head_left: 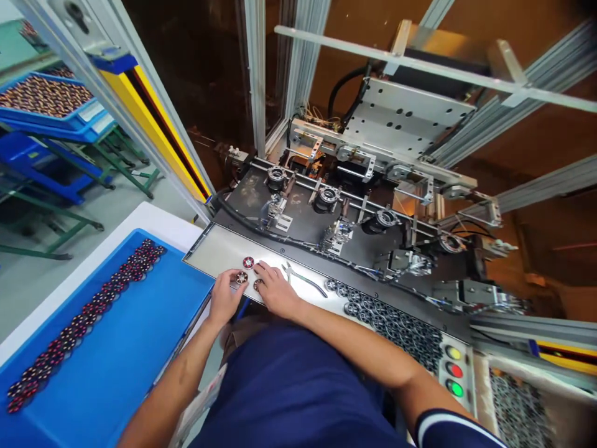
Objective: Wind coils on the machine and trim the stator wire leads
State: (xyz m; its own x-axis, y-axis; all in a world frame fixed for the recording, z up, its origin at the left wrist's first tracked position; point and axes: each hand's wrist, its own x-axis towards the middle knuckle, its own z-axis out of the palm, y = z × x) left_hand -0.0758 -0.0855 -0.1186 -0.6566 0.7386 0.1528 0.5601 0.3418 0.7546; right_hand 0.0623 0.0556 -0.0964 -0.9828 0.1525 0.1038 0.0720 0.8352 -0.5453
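My left hand [224, 297] rests on the steel shelf [214, 249] of a machine, its fingertips pinched round a small round wound stator [241, 277]. Beside it, my right hand [275, 288] lies palm down with fingers spread; a second stator [257, 284] sits under its fingertips. A third stator [248, 262] lies loose just beyond both hands. To my left stands a blue tray [121, 348] with a long row of the same stators [88, 311] along its far edge.
Pliers [303, 280] lie on the shelf right of my hands. Black ring parts [396, 323] are heaped further right, by yellow, red and green buttons [454, 371]. Behind the shelf, several fixtures [329, 196] stand in a row. Blue trays [44, 99] sit on racks far left.
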